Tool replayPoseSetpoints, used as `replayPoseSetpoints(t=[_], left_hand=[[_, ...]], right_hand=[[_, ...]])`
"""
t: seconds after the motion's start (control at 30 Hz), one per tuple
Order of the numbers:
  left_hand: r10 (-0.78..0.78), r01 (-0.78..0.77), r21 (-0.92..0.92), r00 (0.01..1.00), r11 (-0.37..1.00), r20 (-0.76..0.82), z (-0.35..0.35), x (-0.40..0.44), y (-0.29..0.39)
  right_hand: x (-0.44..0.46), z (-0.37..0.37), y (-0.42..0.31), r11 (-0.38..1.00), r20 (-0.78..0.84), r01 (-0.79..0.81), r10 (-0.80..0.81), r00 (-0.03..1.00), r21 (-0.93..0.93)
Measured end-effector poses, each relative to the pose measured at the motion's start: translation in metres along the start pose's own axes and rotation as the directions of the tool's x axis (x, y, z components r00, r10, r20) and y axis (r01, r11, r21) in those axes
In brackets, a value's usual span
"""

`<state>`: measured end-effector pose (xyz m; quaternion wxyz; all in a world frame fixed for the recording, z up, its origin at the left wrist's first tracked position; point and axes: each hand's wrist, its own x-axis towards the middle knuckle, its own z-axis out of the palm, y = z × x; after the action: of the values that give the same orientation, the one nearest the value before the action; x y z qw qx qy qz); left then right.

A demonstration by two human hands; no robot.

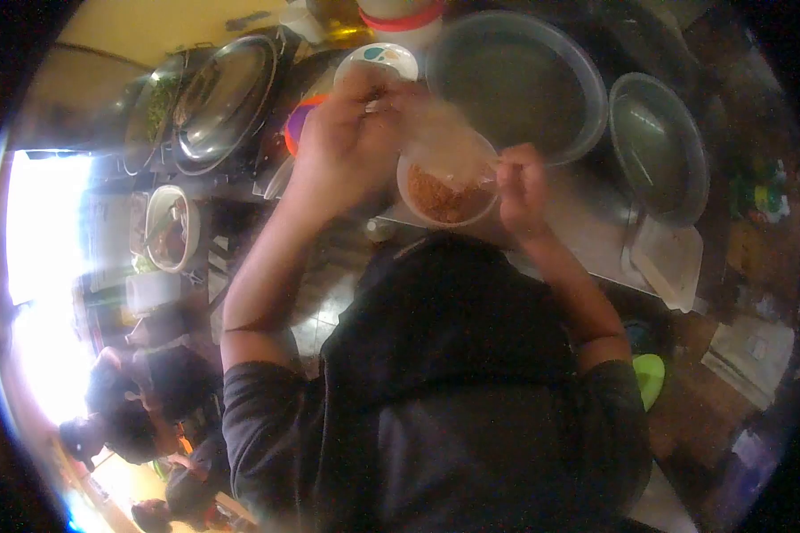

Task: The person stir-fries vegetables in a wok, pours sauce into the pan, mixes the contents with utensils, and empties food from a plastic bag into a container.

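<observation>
Between my two hands stretches a blurred, see-through plastic bag (pixel 444 142) with something pale brown in it. My left hand (pixel 356 129) is closed on its upper end, raised higher than the other hand. On the lower end, my right hand (pixel 522 185) pinches the bag's edge with curled fingers. Directly below is a white bowl (pixel 404 188) holding orange-brown crumbs or powder (pixel 444 197). The bag hides the bowl's far part, and I cannot tell whether anything is pouring from it.
Beyond the bowl stands a large translucent basin (pixel 593 98), with a smaller basin (pixel 658 147) to its right. A white plate (pixel 400 55) lies behind my left hand. Large metal pans (pixel 227 102) are at the left. Two people (pixel 151 391) are at the lower left.
</observation>
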<state>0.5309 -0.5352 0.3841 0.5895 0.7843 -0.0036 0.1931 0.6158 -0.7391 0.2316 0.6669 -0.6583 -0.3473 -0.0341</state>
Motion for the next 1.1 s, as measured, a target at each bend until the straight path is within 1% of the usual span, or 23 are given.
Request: replayPoseSetpoints(t=[0.07, 0.13, 0.17, 0.2, 0.23, 0.27, 0.3, 0.33, 0.37, 0.4, 0.43, 0.5, 0.53, 0.6, 0.67, 0.73, 0.83, 0.87, 0.9, 0.93, 1.03, 1.07, 1.1], left_hand=[[-0.041, 0.04, -0.054, 0.999, 0.998, -0.014, 0.006, -0.001, -0.002], [-0.083, 0.08, -0.11, 0.996, 0.991, -0.026, 0.014, -0.004, -0.013], [-0.088, 0.088, -0.029, 0.996, 0.996, 0.007, 0.02, -0.008, -0.027], [-0.097, 0.095, 0.051, 0.994, 0.994, 0.039, 0.024, -0.01, -0.038], [-0.097, 0.095, 0.05, 0.994, 0.994, 0.041, 0.027, -0.01, -0.04], [0.011, -0.033, 0.275, 0.997, 0.961, 0.081, 0.03, -0.01, -0.042], [0.106, -0.163, 0.476, 0.984, 0.864, 0.143, 0.032, -0.012, -0.044], [0.107, -0.162, 0.474, 0.984, 0.866, 0.141, 0.031, -0.013, -0.05], [-0.011, -0.082, 0.483, 0.982, 0.872, 0.187, 0.027, -0.015, -0.058], [-0.13, -0.001, 0.497, 0.965, 0.868, 0.229, 0.024, -0.016, -0.062], [-0.13, 0.001, 0.496, 0.966, 0.868, 0.225, 0.022, -0.016, -0.061], [-0.212, 0.158, 0.321, 0.967, 0.934, 0.14, 0.018, -0.016, -0.058], [-0.214, 0.161, 0.321, 0.968, 0.933, 0.135, 0.017, -0.017, -0.059], [-0.214, 0.193, 0.215, 0.974, 0.957, 0.078, 0.016, -0.021, -0.063], [-0.179, 0.167, 0.218, 0.983, 0.962, 0.039, 0.014, -0.024, -0.069], [-0.144, 0.137, 0.222, 0.989, 0.965, 0.014, 0.014, -0.025, -0.074], [-0.071, 0.063, 0.175, 0.997, 0.983, 0.036, 0.015, -0.026, -0.075], [-0.092, 0.082, 0.235, 0.995, 0.968, 0.033, 0.016, -0.025, -0.069], [-0.115, 0.102, 0.296, 0.993, 0.95, 0.029, 0.017, -0.025, -0.062], [-0.113, 0.099, 0.296, 0.993, 0.95, 0.03, 0.016, -0.026, -0.058], [-0.164, 0.136, 0.328, 0.985, 0.935, 0.061, 0.012, -0.027, -0.054], [-0.134, 0.106, 0.32, 0.989, 0.941, 0.067, 0.01, -0.028, -0.056], [-0.105, 0.078, 0.312, 0.992, 0.947, 0.071, 0.009, -0.029, -0.058]], right_hand=[[0.006, 0.001, -0.007, 0.999, 0.009, 0.018, -0.017, 1.0, -0.036], [0.015, 0.008, -0.02, 0.995, 0.051, -0.099, 0.097, 0.994, 0.033], [0.018, 0.01, -0.022, 0.995, 0.049, -0.095, 0.094, 0.994, 0.031], [0.02, 0.013, -0.022, 0.992, 0.13, -0.125, 0.121, 0.984, 0.023], [0.024, 0.016, -0.024, 0.988, 0.211, -0.156, 0.151, 0.966, 0.011], [0.03, 0.019, -0.028, 0.987, 0.21, -0.158, 0.152, 0.966, 0.01], [0.036, 0.021, -0.033, 0.978, 0.253, -0.183, 0.153, 0.955, 0.097], [0.042, 0.022, -0.038, 0.961, 0.297, -0.207, 0.147, 0.944, 0.182], [0.047, 0.023, -0.042, 0.962, 0.3, -0.206, 0.146, 0.943, 0.18], [0.051, 0.024, -0.046, 0.922, 0.305, -0.266, 0.177, 0.936, 0.281], [0.054, 0.024, -0.048, 0.868, 0.312, -0.32, 0.206, 0.927, 0.38], [0.056, 0.02, -0.039, 0.866, 0.314, -0.295, 0.172, 0.934, 0.403], [0.056, 0.017, -0.034, 0.863, 0.31, -0.269, 0.139, 0.94, 0.428], [0.053, 0.011, -0.029, 0.877, 0.303, -0.278, 0.162, 0.939, 0.392], [0.049, 0.005, -0.024, 0.891, 0.298, -0.285, 0.182, 0.937, 0.353], [0.043, 0.002, -0.023, 0.913, 0.346, -0.387, 0.325, 0.88, 0.129], [0.043, 0.005, -0.03, 0.901, 0.272, -0.42, 0.379, 0.884, 0.108], [0.046, 0.004, -0.035, 0.903, 0.27, -0.416, 0.377, 0.886, 0.107], [0.049, 0.003, -0.042, 0.939, 0.276, -0.325, 0.285, 0.918, 0.11], [0.051, 0.003, -0.046, 0.966, 0.283, -0.231, 0.191, 0.94, 0.113], [0.055, 0.006, -0.051, 0.972, 0.232, -0.167, 0.126, 0.965, 0.165], [0.055, 0.004, -0.053, 0.972, 0.231, -0.166, 0.125, 0.965, 0.165], [0.053, 0.002, -0.054, 0.971, 0.243, -0.213, 0.183, 0.952, 0.104]])
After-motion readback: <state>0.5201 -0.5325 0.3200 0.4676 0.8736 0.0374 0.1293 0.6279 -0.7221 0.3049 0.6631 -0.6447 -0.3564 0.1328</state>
